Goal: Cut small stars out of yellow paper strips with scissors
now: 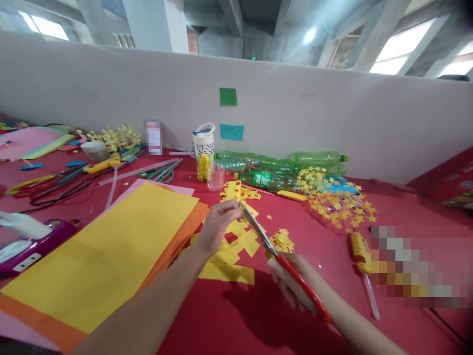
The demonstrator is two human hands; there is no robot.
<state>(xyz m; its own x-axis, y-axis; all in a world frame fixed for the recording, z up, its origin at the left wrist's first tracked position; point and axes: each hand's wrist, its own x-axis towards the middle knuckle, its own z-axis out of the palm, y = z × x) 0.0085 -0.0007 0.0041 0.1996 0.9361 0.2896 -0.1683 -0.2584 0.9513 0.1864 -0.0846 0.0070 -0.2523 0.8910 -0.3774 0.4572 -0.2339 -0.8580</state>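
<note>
a white partition [111, 84] stands beyond the scissors [266, 240], concrete beams [232, 15] above it. right hand [284, 282]: fingers curled around the red handles. left hand [220, 219]: thumb and finger pinched together at the blade tips, apparently on yellow paper [227, 256], the held piece mostly hidden; loose strips of it lie under the scissors. step in hand, as judged: snipping small shapes. the next move calls for steady paper and fingertips clear of the blades. red table [207, 323]: cut stars [282, 241] heaped just right of the scissors, green bottles [264, 178] lying beyond.
</note>
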